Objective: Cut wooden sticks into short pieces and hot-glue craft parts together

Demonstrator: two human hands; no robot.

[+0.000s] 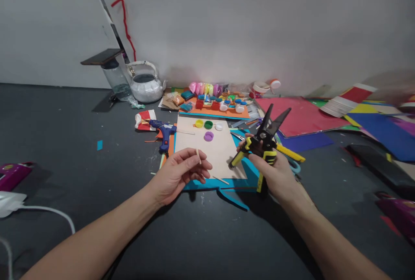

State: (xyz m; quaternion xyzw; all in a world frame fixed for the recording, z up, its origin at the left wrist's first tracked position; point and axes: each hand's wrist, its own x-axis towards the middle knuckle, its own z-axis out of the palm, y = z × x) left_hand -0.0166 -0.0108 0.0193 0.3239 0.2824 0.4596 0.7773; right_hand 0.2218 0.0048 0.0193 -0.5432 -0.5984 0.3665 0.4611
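**Stick [198, 156] pinched, cutters [264, 135] agape!**

And here we are: our left hand [181, 169] nips the stick between thumb and forefinger, the other fingers loosely curled! Our right hand [280, 174] wraps the cutters' yellow-and-black handles, blades parted and pointing away beyond the fingers. Between both sets of fingers we see the pale sheet [223, 154]; the purple lid [209, 136] sits past our left fingertips, the blue glue gun [165, 132] farther left of them.
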